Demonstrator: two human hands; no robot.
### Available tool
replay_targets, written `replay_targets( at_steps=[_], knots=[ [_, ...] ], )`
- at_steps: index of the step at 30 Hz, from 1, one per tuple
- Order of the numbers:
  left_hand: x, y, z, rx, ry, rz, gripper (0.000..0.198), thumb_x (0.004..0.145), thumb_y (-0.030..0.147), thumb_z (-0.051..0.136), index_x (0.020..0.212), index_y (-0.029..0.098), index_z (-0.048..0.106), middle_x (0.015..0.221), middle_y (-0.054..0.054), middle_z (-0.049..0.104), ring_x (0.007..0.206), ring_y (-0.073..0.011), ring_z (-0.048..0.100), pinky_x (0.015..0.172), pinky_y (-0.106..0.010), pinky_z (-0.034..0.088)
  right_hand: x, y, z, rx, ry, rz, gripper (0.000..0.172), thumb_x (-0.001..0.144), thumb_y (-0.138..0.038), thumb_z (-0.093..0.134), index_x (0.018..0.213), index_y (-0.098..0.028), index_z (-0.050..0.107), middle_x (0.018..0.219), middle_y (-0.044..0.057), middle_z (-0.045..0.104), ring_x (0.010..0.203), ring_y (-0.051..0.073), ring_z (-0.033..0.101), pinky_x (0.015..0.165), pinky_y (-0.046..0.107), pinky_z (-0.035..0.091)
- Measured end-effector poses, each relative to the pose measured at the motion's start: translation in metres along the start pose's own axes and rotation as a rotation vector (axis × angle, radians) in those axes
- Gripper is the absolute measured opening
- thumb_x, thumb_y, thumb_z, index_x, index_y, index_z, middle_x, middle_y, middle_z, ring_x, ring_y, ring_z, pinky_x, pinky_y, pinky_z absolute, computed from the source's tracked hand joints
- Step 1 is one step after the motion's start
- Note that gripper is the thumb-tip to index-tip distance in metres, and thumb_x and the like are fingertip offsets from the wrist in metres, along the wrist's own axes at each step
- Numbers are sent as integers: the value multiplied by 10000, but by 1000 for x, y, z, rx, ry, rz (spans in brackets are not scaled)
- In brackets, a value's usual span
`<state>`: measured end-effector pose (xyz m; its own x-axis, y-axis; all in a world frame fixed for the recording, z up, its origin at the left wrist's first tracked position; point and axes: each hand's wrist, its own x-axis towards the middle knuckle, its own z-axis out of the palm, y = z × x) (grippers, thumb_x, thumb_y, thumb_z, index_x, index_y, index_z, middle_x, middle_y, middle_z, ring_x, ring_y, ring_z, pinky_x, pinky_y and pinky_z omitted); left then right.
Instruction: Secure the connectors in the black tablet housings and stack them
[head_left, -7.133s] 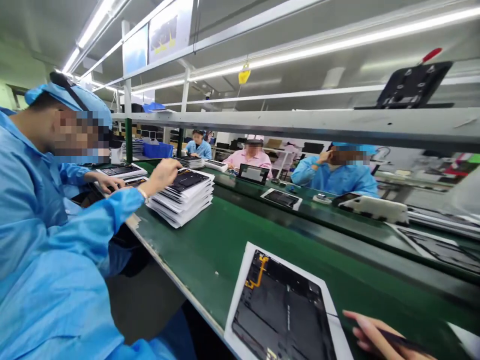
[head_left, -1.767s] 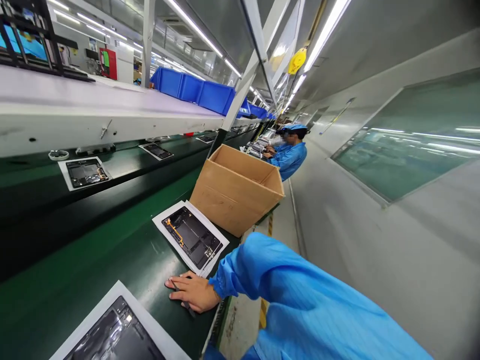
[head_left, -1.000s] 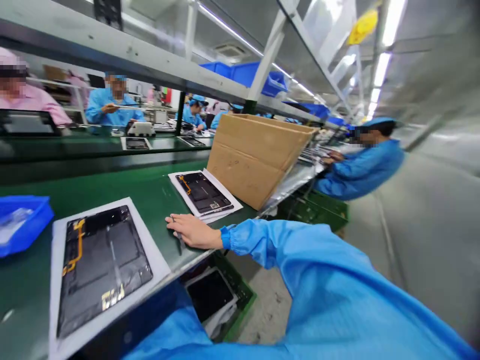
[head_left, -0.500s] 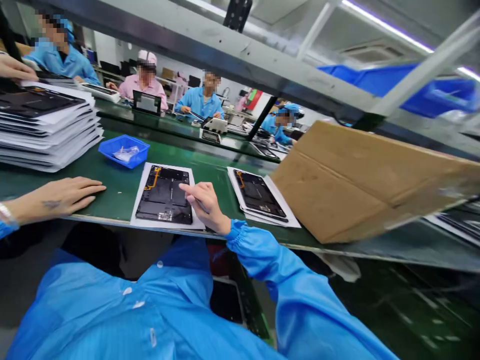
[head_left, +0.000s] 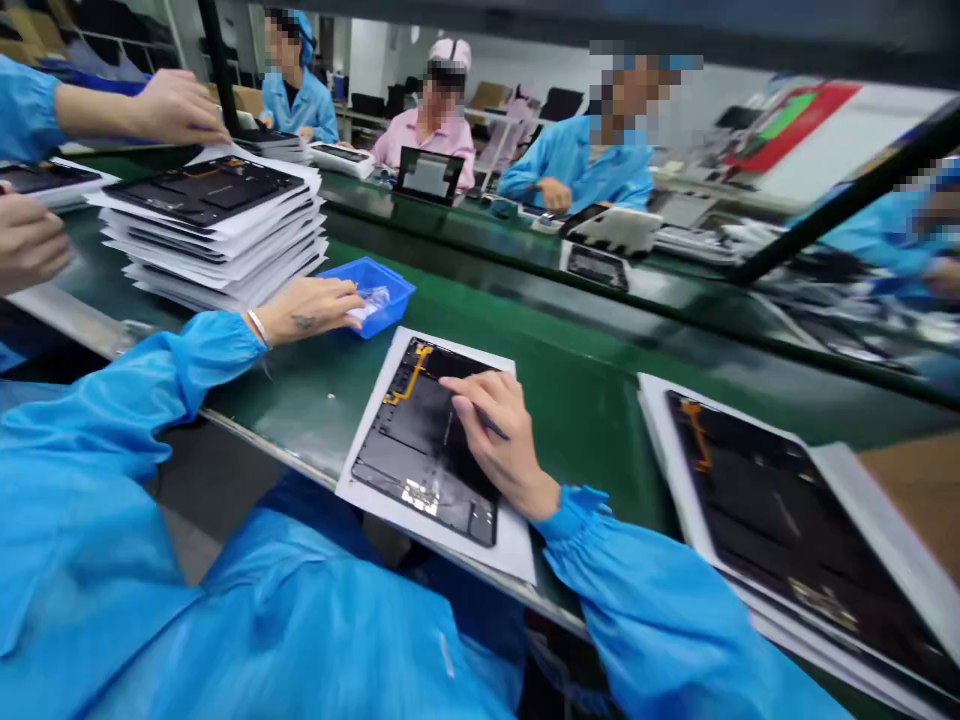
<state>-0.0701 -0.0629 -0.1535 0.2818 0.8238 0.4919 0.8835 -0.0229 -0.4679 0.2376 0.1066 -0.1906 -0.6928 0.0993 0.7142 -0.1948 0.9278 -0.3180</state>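
Observation:
My left hand point(head_left: 311, 308) reaches over the near rim of a small blue tray point(head_left: 397, 297). Its fingers are stretched out, with the tips at the small clear and whitish pieces point(head_left: 373, 300) inside. Closed around a thin dark pen-like tool point(head_left: 491, 424), my right hand point(head_left: 499, 435) rests over the right half of a black tablet back housing point(head_left: 420, 440). An orange flex cable point(head_left: 409, 378) runs along the housing's upper left. The housing lies on a white sheet point(head_left: 382, 505) at the table edge. The tool's tip is hard to make out.
A tall stack of similar housings between white sheets point(head_left: 225, 262) stands at left, with a co-worker's hands point(head_left: 176, 108) beside it. Another housing point(head_left: 795, 520) lies on sheets at right, near cardboard point(head_left: 919, 480). Across the green table point(head_left: 585, 400), several people sit at work.
My left hand has gone from lying flat on the table to the blue tray. My view has turned left and come closer. My right hand stays over the housing with the dark tool.

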Motion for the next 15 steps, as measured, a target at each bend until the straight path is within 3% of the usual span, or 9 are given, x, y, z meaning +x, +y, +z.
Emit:
replay_targets(
  at_steps=[9,12,15],
  knots=[
    [-18,9,2,-5,-24,16,251,1068,286,431,1012,162,642,930,-41,679,794,-152,629,637,-263,410,-1,-2,-12,-10,-22,24,252,1024,-240,498,1169,-267,703,955,55,672,872,209,602,769,371,487],
    [-22,23,-9,6,-27,51,271,1045,127,375,1036,163,644,902,-34,685,731,-139,622,624,-271,415,-3,-1,-15,-6,-43,32,263,1020,-242,507,1196,-289,698,967,55,667,877,212,610,770,375,498],
    [-24,46,-29,9,-29,100,221,1024,119,432,1033,173,646,845,-13,676,675,-123,591,592,-281,412,-7,2,-17,-6,-60,38,278,1018,-254,511,1220,-315,693,979,56,666,892,227,616,772,391,508]
  ],
)
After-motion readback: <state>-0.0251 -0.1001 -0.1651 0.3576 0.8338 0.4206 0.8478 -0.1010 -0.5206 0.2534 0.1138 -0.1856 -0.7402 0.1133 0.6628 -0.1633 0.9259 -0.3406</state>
